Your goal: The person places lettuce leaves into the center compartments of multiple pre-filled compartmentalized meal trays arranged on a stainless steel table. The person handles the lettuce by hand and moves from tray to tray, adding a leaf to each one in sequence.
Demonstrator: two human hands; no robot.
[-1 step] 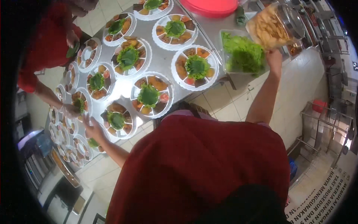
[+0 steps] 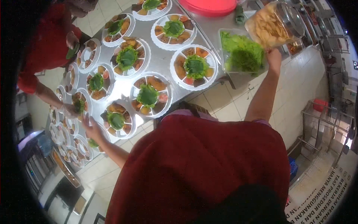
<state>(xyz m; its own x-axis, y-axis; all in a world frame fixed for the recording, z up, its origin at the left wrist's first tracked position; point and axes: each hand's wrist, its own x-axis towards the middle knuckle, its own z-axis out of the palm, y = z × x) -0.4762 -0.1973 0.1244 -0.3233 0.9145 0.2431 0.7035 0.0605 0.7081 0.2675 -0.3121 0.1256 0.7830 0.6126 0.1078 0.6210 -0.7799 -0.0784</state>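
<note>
My left hand [image 2: 94, 130] reaches out over the left part of the metal table, fingers stretched and apart, beside a divided plate [image 2: 118, 118] of food topped with a green leaf. A co-worker's hand [image 2: 70, 111] is close to its fingertips, at another plate with lettuce [image 2: 79, 105]. Far to the right, my right hand [image 2: 274, 59] looks closed, at the lower end of a clear jar of crackers [image 2: 269, 27] and next to a clear box of lettuce [image 2: 242, 52]. Its fingertips are partly hidden, so what they grip cannot be made out.
Several divided plates, such as one near me [image 2: 194, 67], cover the metal table [image 2: 123, 86]. A co-worker in red [image 2: 48, 48] stands at its far left side, holding a green leaf [image 2: 72, 51]. A red round tub [image 2: 209, 8] sits at the back; metal racks [image 2: 324, 127] stand right.
</note>
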